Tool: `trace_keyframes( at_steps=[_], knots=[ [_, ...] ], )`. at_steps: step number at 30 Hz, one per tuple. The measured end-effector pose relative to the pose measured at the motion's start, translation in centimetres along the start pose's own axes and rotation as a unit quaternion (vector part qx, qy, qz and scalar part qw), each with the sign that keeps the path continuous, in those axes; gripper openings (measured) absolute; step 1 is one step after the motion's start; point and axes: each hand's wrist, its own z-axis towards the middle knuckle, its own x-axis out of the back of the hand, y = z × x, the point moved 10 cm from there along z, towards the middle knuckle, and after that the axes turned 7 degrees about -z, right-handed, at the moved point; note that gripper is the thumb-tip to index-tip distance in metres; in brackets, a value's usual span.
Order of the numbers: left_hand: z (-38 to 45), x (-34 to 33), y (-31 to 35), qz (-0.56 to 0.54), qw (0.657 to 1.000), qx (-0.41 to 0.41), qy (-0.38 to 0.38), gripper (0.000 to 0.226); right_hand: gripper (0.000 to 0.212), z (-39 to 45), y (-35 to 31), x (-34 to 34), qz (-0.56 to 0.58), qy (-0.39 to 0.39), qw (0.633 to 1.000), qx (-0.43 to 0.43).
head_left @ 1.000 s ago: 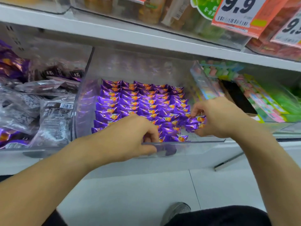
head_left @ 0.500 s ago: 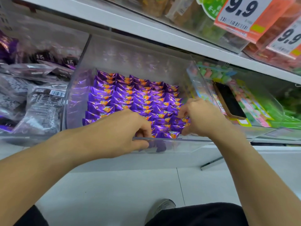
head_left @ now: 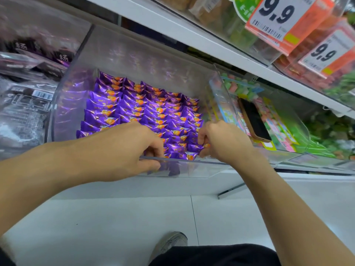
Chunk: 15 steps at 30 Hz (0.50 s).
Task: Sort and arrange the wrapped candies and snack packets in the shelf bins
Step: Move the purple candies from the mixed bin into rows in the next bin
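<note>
1. The purple wrapped candies (head_left: 138, 110) lie in neat overlapping rows, each wrapper marked with an orange spot, and fill the floor of a clear plastic bin (head_left: 123, 54) on the lower shelf.
2. The right hand (head_left: 224, 141) reaches over the bin's front edge at its right end, fingers curled, pinching a purple candy in the front rows between thumb and fingertips.
3. The left hand (head_left: 123, 150) sits at the front middle of the bin: its fingers curl down among the nearest candies while the thumb lies outside, against the clear front wall, so the hand grips the front lip. Whether it also holds a candy cannot be told.
4. Through the front wall, below the left thumb, a few purple wrappers show dimly.
5. To the left, a neighbouring bin holds dark grey and purple snack packets (head_left: 25, 104) with white barcode labels, piled loosely.
6. To the right, another clear bin holds pink and green sweets (head_left: 278, 129); a phone (head_left: 254, 120) with a dark screen lies tilted on top of them, just beside the right hand.
7. Above, the upper shelf edge (head_left: 192, 33) carries orange price tags (head_left: 284, 18) reading 9.9, with packed goods behind them.
8. Below, a pale tiled floor (head_left: 115, 227), one grey shoe (head_left: 171, 244) and dark trousers are in view.
</note>
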Motion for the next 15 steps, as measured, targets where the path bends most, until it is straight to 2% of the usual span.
trace_keyframes(
  at_steps=[6,12,15],
  knots=[
    [0.2,-0.2,-0.1,0.0,1.0,0.0,0.004,0.013,0.044,1.0,0.0,-1.9,0.011,-0.056,0.998,0.012],
    [0.2,-0.2,-0.2,-0.008,1.0,-0.001,0.006,0.012,0.024,1.2,-0.2,-1.5,0.011,-0.041,0.999,0.033],
    [0.0,-0.1,-0.2,-0.008,1.0,-0.005,0.007,0.012,0.025,1.2,-0.4,-1.3,-0.006,-0.042,0.999,0.025]
  ],
)
